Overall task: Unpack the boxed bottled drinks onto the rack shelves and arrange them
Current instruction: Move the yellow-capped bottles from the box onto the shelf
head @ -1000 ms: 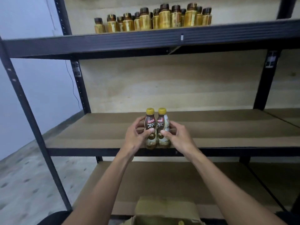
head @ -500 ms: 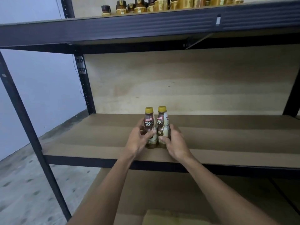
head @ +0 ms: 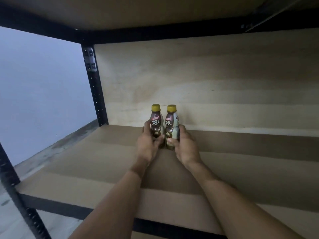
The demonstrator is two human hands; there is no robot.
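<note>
Two small brown bottles with yellow caps stand upright side by side, deep on the wooden shelf board (head: 241, 169) of the rack. My left hand (head: 148, 144) grips the left bottle (head: 156, 120) around its lower half. My right hand (head: 183, 145) grips the right bottle (head: 170, 121) the same way. The bottles touch each other, and their bases are hidden behind my fingers. Both forearms reach in over the shelf's front edge.
A plywood back panel (head: 207, 83) closes the rack just behind the bottles. A black upright post (head: 94, 87) stands at the back left, another (head: 15, 195) at the front left. The upper shelf's underside (head: 155, 12) hangs overhead. A pale wall (head: 43, 92) is to the left.
Both hands have carried the two bottles from the shelf's front edge towards the back panel. The view has moved in under the upper shelf, so the gold bottles above and the box below are gone from sight.
</note>
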